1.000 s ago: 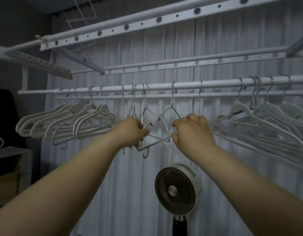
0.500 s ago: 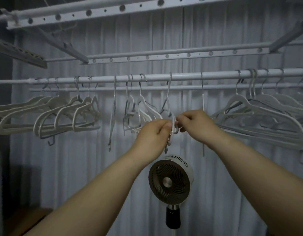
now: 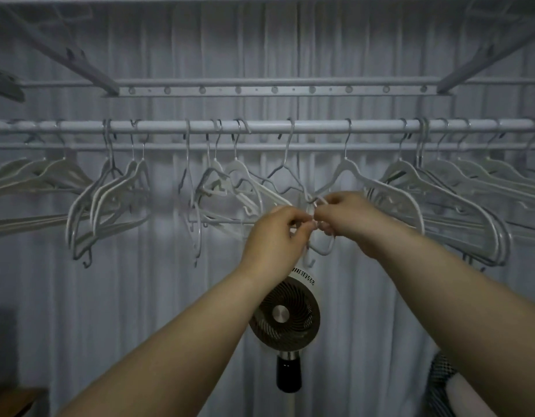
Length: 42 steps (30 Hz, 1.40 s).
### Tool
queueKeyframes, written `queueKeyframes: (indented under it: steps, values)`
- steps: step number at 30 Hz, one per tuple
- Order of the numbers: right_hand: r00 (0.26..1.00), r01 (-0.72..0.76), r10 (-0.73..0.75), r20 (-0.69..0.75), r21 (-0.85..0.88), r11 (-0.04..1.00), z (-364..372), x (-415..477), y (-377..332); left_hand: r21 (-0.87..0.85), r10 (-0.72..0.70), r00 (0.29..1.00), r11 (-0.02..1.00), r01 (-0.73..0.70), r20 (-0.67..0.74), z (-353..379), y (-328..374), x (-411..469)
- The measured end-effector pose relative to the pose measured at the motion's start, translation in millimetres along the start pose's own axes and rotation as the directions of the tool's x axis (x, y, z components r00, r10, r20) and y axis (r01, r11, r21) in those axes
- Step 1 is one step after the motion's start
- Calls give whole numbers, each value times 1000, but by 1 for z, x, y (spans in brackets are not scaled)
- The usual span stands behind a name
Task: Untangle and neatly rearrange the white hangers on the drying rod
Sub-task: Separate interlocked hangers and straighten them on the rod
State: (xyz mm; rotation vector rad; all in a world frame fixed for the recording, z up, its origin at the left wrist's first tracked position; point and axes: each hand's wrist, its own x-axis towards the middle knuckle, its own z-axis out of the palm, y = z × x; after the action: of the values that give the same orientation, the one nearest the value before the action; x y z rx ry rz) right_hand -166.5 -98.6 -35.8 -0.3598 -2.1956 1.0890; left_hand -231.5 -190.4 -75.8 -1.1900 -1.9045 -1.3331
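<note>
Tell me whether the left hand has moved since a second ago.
Yes. The left hand shifted rightward: earlier left of the fan, it now sits directly above it.

I see white plastic hangers, a pale grey metal rod, a vertically pleated grey-white curtain, and lower centre a white round fan: dark spiral grille, silver hub, black stem.

Dim room, pale curtain, standing fan
</note>
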Motion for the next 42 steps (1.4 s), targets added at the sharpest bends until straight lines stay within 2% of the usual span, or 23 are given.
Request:
queueKeyframes:
  steps: [3,8,11,14,16,18,23,30,32,38,42]
  values:
    - [998,-24,23,-52,-17,1000,-2,1,1,223,9,998,974,-24,68,-4,-6,6]
    - [997,-1,-2,-74,-41,999,-8,0,1,264,29,998,964,-44,59,-14,-10,21]
    - [997,21,-26,-70,-75,997,-9,-1,-1,429,77,969,886,-175,235,-14,-6,33]
    - [997,40,-44,-55,-80,996,-12,0,-1,581,-19,896,767,-271,444,-9,-2,44]
    - [998,41,-43,-39,-64,997,-15,-1,-1,638,-69,859,701,-320,507,-6,-2,48]
    - [999,35,-36,-21,-38,999,-17,-1,1,637,-83,844,695,-332,530,-5,-3,52]
    - [999,42,-42,-13,8,999,-18,-5,5,560,-20,860,767,-314,510,-8,-2,60]
    - [1000,-12,12,-17,12,1000,-31,-7,7,621,106,875,664,-416,473,13,-13,63]
    - [1000,-13,13,-27,15,1000,-35,-7,9,623,137,883,661,-419,448,14,-18,64]
    - [1000,-1,0,-20,-23,1000,-42,-5,8,548,184,923,758,-352,338,4,-16,63]
    - [1000,-30,30,-1,-100,995,-36,-6,11,418,238,961,865,-277,143,-6,-11,63]
